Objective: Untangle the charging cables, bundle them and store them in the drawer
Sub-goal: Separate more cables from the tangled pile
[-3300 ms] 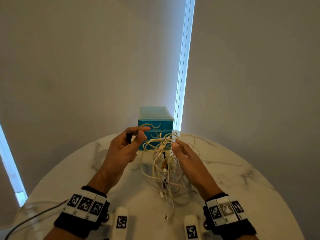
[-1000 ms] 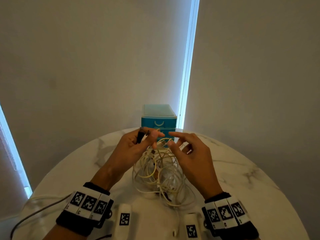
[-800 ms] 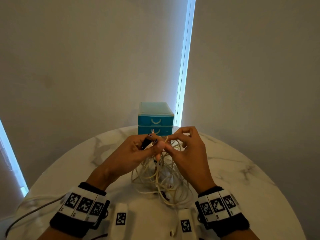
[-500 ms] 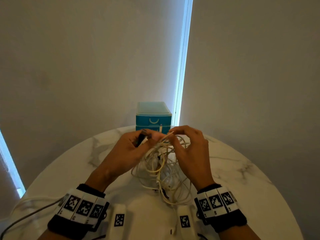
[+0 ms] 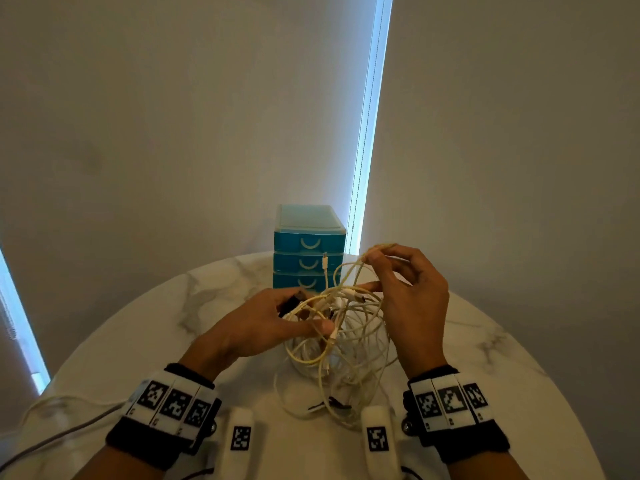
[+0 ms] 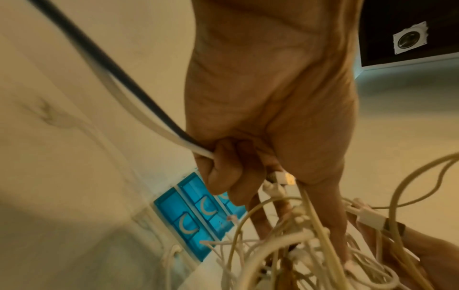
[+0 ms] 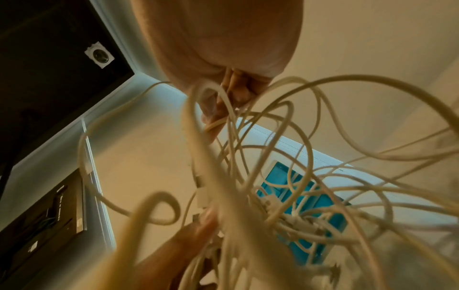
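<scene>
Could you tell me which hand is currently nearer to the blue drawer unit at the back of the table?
Right, though narrowly. The right hand pinches a cable loop raised just right of the drawer unit, level with its middle drawer. The left hand grips the cable tangle lower, in front of the unit.

Glossy marble-look table (image 5: 502,375), translucent blue plastic drawers (image 5: 309,242), seemingly rubbery cables (image 5: 349,358).

In the right wrist view the loops of the cable tangle (image 7: 293,176) nearest the lens are smeared with blur, and they screen most of the blue drawer unit (image 7: 320,204) beyond the fingertips (image 7: 213,115); in the left wrist view the left hand (image 6: 268,102) covers the top drawer, and the right hand (image 6: 437,261) is cut off at the lower corner; which single cable each hand pinches cannot be told; in the head view both forearms run off the lower edge.
</scene>
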`<action>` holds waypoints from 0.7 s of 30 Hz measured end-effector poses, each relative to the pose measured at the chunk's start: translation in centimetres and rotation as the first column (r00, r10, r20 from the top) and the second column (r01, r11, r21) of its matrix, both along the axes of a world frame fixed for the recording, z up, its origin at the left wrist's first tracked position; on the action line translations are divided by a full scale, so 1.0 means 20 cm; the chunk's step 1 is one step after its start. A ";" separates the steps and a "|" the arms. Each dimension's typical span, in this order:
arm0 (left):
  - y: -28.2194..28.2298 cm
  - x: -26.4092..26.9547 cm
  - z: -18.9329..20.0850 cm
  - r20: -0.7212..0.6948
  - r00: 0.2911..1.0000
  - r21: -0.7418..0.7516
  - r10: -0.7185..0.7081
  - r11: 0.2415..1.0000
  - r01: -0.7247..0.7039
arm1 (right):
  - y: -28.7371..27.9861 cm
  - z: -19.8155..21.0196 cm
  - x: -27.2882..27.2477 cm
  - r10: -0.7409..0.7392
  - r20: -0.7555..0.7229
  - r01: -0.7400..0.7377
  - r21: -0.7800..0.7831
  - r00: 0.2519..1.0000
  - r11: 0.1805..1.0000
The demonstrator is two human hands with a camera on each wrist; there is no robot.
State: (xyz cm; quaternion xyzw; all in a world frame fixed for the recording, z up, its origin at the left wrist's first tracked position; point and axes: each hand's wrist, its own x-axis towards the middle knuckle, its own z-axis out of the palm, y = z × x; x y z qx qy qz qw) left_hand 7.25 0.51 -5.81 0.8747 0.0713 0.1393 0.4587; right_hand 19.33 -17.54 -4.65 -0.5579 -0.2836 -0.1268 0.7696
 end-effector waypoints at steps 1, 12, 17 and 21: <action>0.00 0.00 0.00 0.032 0.999 0.021 0.007 1.000 -0.008 | 0.00 0.01 0.00 0.012 -0.008 -0.012 0.022 1.000 1.000; 0.06 -0.02 0.07 0.743 0.548 -0.111 0.383 0.879 -0.464 | 0.00 0.09 -0.06 0.144 0.089 -0.156 0.144 0.985 0.977; 0.19 -0.01 -0.02 0.487 0.792 0.130 0.367 0.867 -0.481 | -0.03 -0.02 0.08 0.326 -0.033 -0.327 -0.147 0.945 0.933; 0.23 -0.03 -0.06 -0.201 0.960 0.435 0.197 0.895 -0.093 | -0.07 -0.17 0.20 0.196 -0.122 -0.231 -0.453 0.973 0.861</action>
